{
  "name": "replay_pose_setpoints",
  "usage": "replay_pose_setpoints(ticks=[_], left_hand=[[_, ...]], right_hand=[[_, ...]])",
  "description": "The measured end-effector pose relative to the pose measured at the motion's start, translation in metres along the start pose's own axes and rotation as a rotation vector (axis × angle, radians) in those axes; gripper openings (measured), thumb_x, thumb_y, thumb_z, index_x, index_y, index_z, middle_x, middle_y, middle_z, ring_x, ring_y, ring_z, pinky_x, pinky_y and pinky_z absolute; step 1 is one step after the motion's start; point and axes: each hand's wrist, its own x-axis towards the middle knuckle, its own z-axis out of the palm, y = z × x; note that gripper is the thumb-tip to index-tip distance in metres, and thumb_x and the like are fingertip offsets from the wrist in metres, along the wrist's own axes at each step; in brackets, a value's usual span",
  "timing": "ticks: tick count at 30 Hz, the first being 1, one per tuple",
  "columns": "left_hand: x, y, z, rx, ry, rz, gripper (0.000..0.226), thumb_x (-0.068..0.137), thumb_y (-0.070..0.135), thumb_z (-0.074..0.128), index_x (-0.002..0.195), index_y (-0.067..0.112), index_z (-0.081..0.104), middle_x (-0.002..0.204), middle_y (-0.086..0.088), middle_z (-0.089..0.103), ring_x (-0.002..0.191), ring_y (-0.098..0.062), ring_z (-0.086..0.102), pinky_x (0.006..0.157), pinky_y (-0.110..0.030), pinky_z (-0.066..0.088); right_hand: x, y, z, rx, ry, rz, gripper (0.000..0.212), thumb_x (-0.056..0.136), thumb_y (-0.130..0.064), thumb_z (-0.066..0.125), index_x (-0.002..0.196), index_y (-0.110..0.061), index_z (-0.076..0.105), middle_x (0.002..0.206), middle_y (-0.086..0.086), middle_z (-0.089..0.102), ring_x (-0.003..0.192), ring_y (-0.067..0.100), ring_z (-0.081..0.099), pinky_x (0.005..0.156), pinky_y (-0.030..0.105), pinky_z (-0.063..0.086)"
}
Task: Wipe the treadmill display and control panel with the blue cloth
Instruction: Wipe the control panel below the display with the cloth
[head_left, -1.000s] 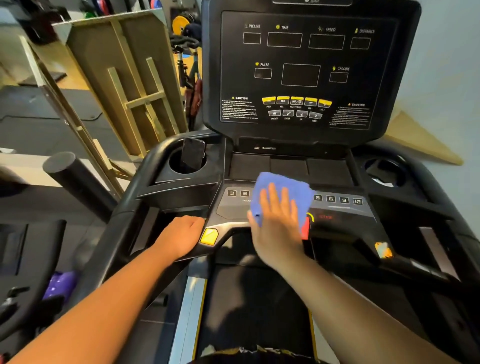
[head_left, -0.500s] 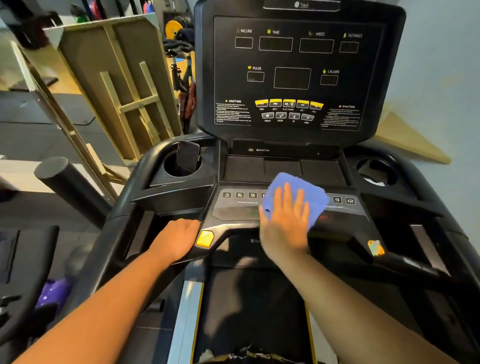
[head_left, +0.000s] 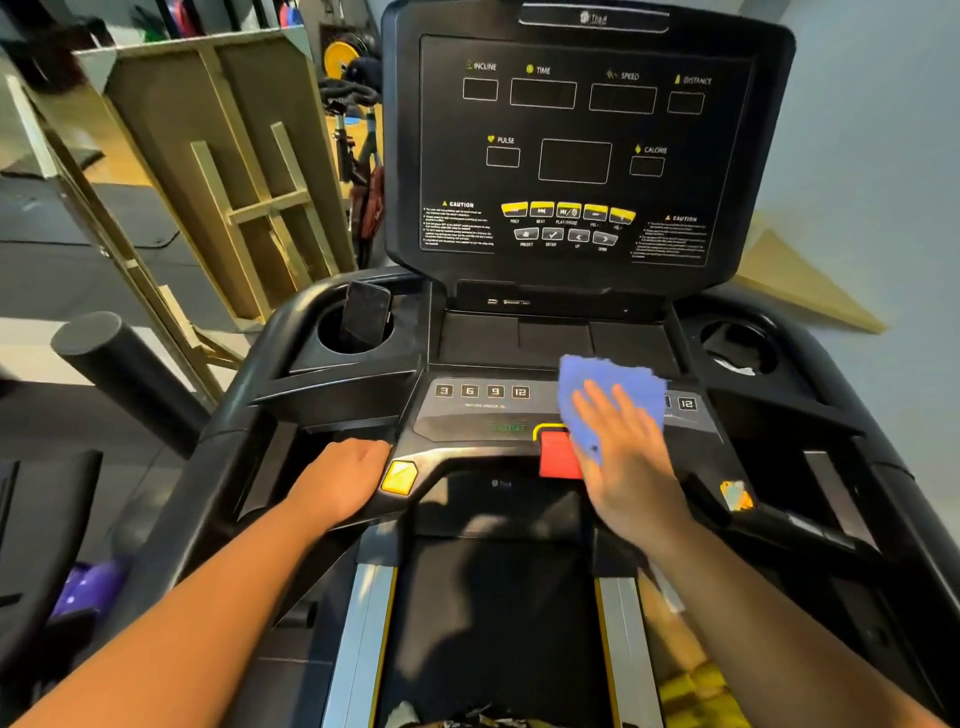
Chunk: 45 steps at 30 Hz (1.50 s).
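Observation:
The black treadmill display (head_left: 582, 150) stands upright ahead, dark, with yellow buttons along its lower part. Below it lies the grey control panel (head_left: 483, 415) with numbered keys and a red stop button (head_left: 557, 457). My right hand (head_left: 626, 457) presses the blue cloth (head_left: 608, 384) flat on the panel's right half, fingers straight and spread, just right of the red button. The cloth hides most of the right row of keys. My left hand (head_left: 340, 480) grips the left handlebar beside a yellow pad (head_left: 399, 477).
A dark phone (head_left: 366, 314) stands in the left cup holder; the right cup holder (head_left: 737, 343) holds something pale. Wooden frames (head_left: 218, 171) lean at the left, with an exercise bike (head_left: 358, 130) behind. A black roller (head_left: 119, 364) lies at left. The treadmill belt (head_left: 493, 613) runs below.
My right hand has slid the blue cloth to the right across the control panel, uncovering the left keys and the red button. The left hand has stayed on the handlebar.

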Motion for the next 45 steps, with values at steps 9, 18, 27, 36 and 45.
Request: replay_pose_setpoints(ticks=[9, 18, 27, 36, 45], left_hand=[[-0.006, 0.007, -0.004, 0.114, -0.024, 0.042, 0.038, 0.087, 0.038, 0.020, 0.064, 0.020, 0.043, 0.074, 0.000, 0.052, 0.077, -0.029, 0.055, 0.072, -0.040, 0.042], [0.006, -0.003, 0.004, 0.085, 0.028, 0.032, 0.043, 0.108, 0.021, 0.035, 0.070, 0.018, 0.054, 0.081, -0.002, 0.062, 0.075, -0.016, 0.057, 0.075, -0.038, 0.046], [0.004, 0.001, 0.003, 0.042, 0.039, 0.035, 0.046, 0.108, 0.019, 0.036, 0.065, 0.017, 0.053, 0.072, 0.001, 0.059, 0.070, -0.015, 0.056, 0.063, -0.033, 0.035], [0.000, 0.006, 0.000, -0.049, 0.023, -0.006, 0.045, 0.108, 0.023, 0.037, 0.079, 0.011, 0.070, 0.083, -0.007, 0.070, 0.081, -0.023, 0.065, 0.077, -0.042, 0.049], [0.000, 0.005, 0.002, -0.123, 0.047, -0.005, 0.045, 0.108, 0.023, 0.039, 0.073, 0.010, 0.065, 0.077, -0.009, 0.069, 0.077, -0.025, 0.065, 0.068, -0.035, 0.044]], right_hand=[[0.011, -0.103, 0.027, 0.003, -0.104, -0.401, 0.061, 0.091, -0.032, 0.048, 0.150, -0.020, 0.045, 0.160, 0.000, 0.037, 0.149, 0.034, 0.029, 0.120, 0.052, 0.025], [-0.011, 0.036, -0.011, 0.018, 0.146, 0.296, 0.051, 0.098, -0.025, 0.057, 0.147, -0.015, 0.048, 0.156, 0.006, 0.044, 0.146, 0.037, 0.034, 0.115, 0.055, 0.031], [-0.033, 0.015, -0.005, 0.021, -0.025, -0.178, 0.070, 0.086, -0.016, 0.064, 0.152, -0.023, 0.040, 0.162, -0.007, 0.033, 0.153, 0.025, 0.022, 0.121, 0.045, 0.021], [-0.001, 0.035, -0.008, -0.059, 0.146, 0.347, 0.058, 0.093, -0.024, 0.061, 0.147, -0.008, 0.047, 0.154, 0.013, 0.045, 0.145, 0.041, 0.034, 0.115, 0.059, 0.033], [-0.047, -0.005, -0.027, 0.291, -0.203, 0.009, 0.053, 0.103, -0.030, 0.053, 0.153, -0.033, 0.038, 0.160, -0.024, 0.026, 0.151, -0.003, 0.002, 0.125, 0.031, 0.003]])
